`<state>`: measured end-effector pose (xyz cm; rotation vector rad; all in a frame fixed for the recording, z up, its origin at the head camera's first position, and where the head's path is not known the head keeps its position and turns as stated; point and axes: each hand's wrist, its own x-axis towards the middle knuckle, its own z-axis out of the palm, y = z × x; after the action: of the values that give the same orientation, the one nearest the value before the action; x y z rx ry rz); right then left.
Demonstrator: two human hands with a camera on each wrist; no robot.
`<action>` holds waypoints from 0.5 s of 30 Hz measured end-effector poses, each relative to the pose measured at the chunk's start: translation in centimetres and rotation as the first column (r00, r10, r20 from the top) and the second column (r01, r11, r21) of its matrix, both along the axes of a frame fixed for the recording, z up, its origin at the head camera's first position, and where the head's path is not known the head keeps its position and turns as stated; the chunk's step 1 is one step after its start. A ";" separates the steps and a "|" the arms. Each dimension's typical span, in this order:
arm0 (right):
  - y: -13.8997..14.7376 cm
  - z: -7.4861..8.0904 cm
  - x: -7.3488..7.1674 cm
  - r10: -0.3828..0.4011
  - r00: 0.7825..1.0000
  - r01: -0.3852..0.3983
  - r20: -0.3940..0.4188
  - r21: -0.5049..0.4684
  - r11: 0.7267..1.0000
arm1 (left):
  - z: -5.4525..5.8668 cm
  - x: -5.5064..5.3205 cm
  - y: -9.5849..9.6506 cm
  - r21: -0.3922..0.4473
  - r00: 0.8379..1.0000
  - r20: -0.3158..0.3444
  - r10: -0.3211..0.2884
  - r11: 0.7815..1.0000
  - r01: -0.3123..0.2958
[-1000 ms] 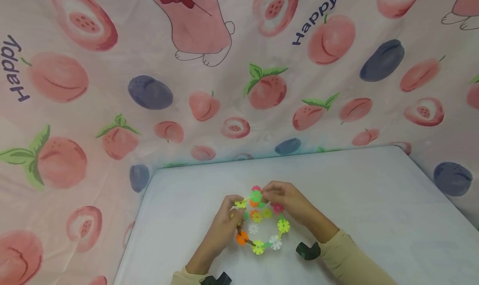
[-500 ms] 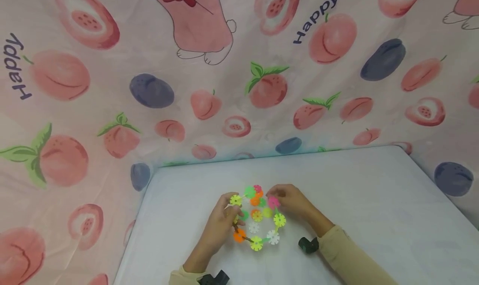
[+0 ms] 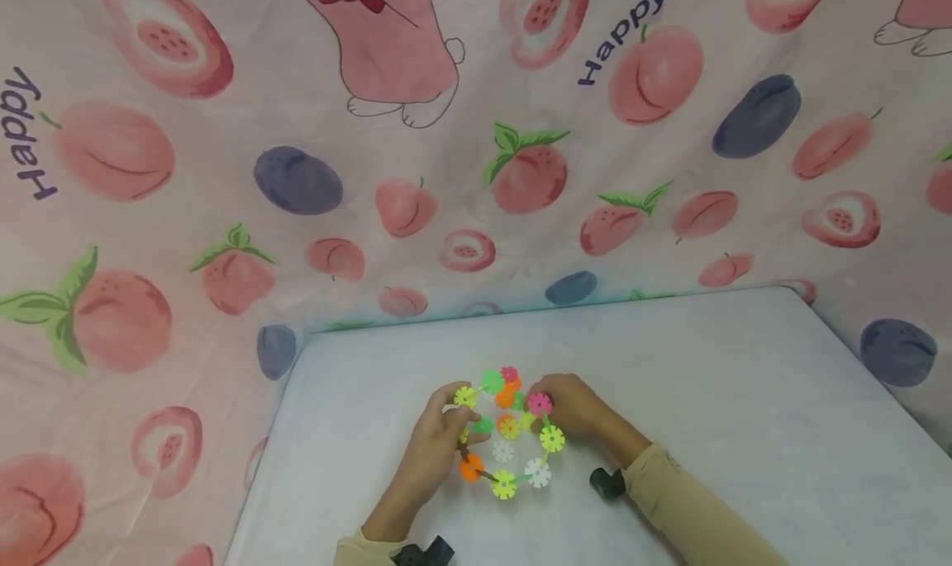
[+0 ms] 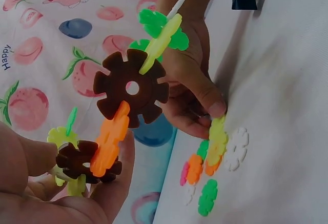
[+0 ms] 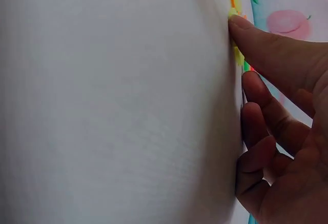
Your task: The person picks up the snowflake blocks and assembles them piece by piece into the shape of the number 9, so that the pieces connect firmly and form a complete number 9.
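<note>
My left hand [image 3: 430, 450] grips a curved chain of snowflake-shaped plastic discs [image 3: 504, 485] slotted together, in yellow, orange, brown, white, green and pink. In the left wrist view a brown disc [image 4: 130, 88] and an orange disc [image 4: 109, 139] of this chain stand close, raised above the table. On the far side my right hand [image 3: 576, 406] is down at the loose discs. Its thumb and curled fingers pinch a yellow disc [image 4: 219, 139] at its edge; the same yellow disc [image 5: 238, 55] is partly hidden at the thumb tip in the right wrist view.
Loose discs lie in a cluster inside the chain's curve, among them a white disc [image 3: 503, 451], an orange disc [image 3: 509, 426] and a pink disc [image 3: 509, 374]. The white table [image 3: 744, 434] ends at a fruit-print cloth [image 3: 446, 202] behind. Dark wrist-worn devices [image 3: 608, 483] sit near both cuffs.
My right hand has left the far part of the chain and come down to the loose yellow disc. The left hand has shifted the chain slightly to the left.
</note>
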<state>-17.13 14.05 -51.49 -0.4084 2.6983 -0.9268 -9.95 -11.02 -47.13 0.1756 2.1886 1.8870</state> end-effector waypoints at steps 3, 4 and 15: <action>0.0 -0.1 0.0 0.004 1.000 -0.004 0.009 0.014 1.000 | 0.0 0.0 0.0 -0.001 1.000 -0.006 0.006 1.000 -0.006; 0.0 -0.2 0.0 0.011 1.000 -0.011 0.009 0.016 1.000 | 0.0 -0.1 0.1 -0.002 1.000 -0.008 0.005 1.000 -0.005; 1.2 -0.6 -0.2 0.024 1.000 -0.025 -0.015 -0.068 0.997 | 0.0 -0.1 0.1 -0.026 0.999 0.007 -0.040 0.999 0.040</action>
<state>-17.31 15.22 -52.14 -0.4624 2.6745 -1.0153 -10.03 -10.93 -47.13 0.2068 2.1885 1.8340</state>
